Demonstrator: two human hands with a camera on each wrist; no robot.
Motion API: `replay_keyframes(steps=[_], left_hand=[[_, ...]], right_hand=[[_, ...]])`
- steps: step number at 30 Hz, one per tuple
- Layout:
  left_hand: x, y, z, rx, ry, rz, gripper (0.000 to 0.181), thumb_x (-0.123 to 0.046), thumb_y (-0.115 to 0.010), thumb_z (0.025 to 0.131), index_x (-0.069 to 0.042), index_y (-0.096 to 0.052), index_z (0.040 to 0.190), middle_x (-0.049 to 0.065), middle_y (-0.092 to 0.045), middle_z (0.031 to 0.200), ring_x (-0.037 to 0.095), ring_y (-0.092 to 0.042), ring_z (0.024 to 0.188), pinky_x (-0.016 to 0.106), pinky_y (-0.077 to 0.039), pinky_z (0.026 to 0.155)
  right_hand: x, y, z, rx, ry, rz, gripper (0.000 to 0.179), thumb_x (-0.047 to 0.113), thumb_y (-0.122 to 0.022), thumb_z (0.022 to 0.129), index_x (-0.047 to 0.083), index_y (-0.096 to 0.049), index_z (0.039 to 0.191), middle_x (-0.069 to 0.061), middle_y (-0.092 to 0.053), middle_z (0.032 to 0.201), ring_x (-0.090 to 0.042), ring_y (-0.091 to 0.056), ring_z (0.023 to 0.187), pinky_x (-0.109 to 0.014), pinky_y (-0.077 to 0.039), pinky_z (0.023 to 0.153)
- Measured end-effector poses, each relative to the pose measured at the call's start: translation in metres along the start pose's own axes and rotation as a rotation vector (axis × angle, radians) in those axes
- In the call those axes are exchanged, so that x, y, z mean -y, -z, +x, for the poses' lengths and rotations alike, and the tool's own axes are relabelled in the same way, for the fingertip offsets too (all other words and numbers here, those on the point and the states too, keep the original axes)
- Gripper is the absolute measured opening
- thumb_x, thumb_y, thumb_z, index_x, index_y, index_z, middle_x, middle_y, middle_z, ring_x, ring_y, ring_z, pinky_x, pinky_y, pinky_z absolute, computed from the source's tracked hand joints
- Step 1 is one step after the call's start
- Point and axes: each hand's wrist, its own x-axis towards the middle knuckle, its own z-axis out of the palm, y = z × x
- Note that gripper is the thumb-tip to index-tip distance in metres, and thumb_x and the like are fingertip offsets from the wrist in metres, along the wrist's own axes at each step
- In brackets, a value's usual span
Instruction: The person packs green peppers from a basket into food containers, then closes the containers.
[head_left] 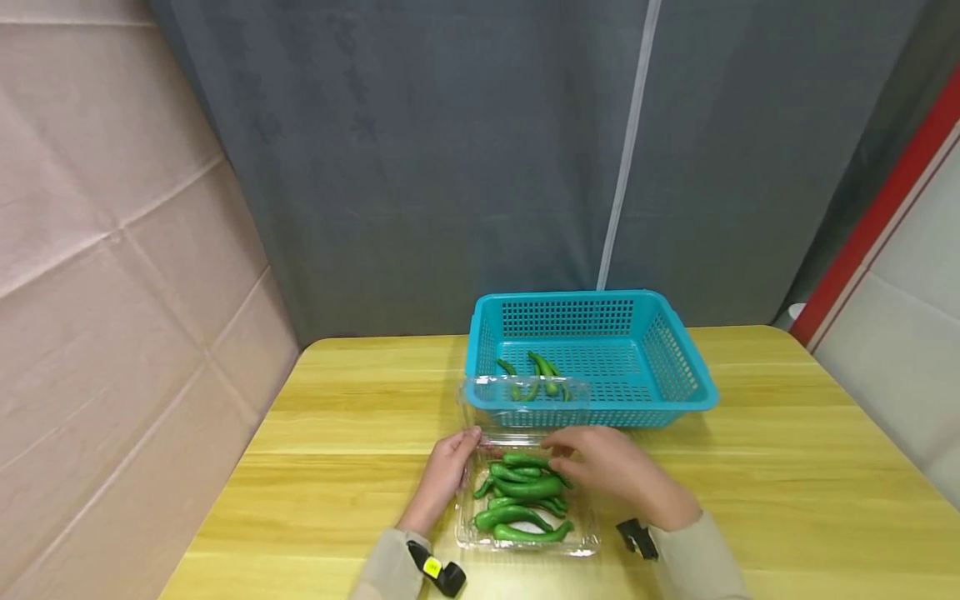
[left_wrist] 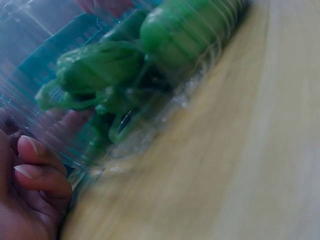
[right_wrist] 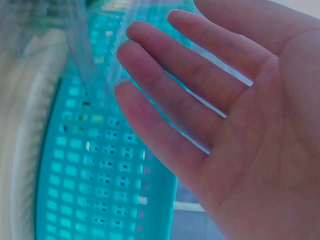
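A clear plastic clamshell box [head_left: 587, 546] lies on the table with its lid [head_left: 480, 425] raised at the far side. Several green peppers [head_left: 528, 489] are piled in its base. My left hand [head_left: 447, 467] grips the box's left edge near the hinge. In the left wrist view, curled fingers [left_wrist: 47, 180] are at the box wall, partly out of frame. My right hand [head_left: 611, 467] hovers over the box's far right corner, near the peppers. The right wrist view has its fingers [right_wrist: 165, 100] extended and slightly spread, holding nothing.
A blue-green plastic basket [head_left: 678, 404] stands directly behind the box, with several small green peppers [head_left: 547, 371] at its left. The box lid overlaps its front left rim in view. A dark curtain [head_left: 435, 167] hangs behind the wooden table [head_left: 337, 467].
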Motion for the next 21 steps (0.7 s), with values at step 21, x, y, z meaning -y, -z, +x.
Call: replay_keyframes(steps=[21], left_hand=[[0.014, -0.001, 0.007, 0.008, -0.024, 0.009, 0.046, -0.056, -0.040, 0.087, -0.019, -0.068, 0.091, 0.000, -0.068, 0.083, 0.008, -0.029, 0.033, 0.025, -0.026, 0.028]], right_hand=[[-0.031, 0.028, -0.015, -0.337, -0.064, -0.031, 0.007, 0.016, -0.063, 0.084, 0.014, -0.065, 0.090, 0.011, -0.061, 0.083, -0.009, -0.058, 0.075, -0.030, -0.049, 0.065]])
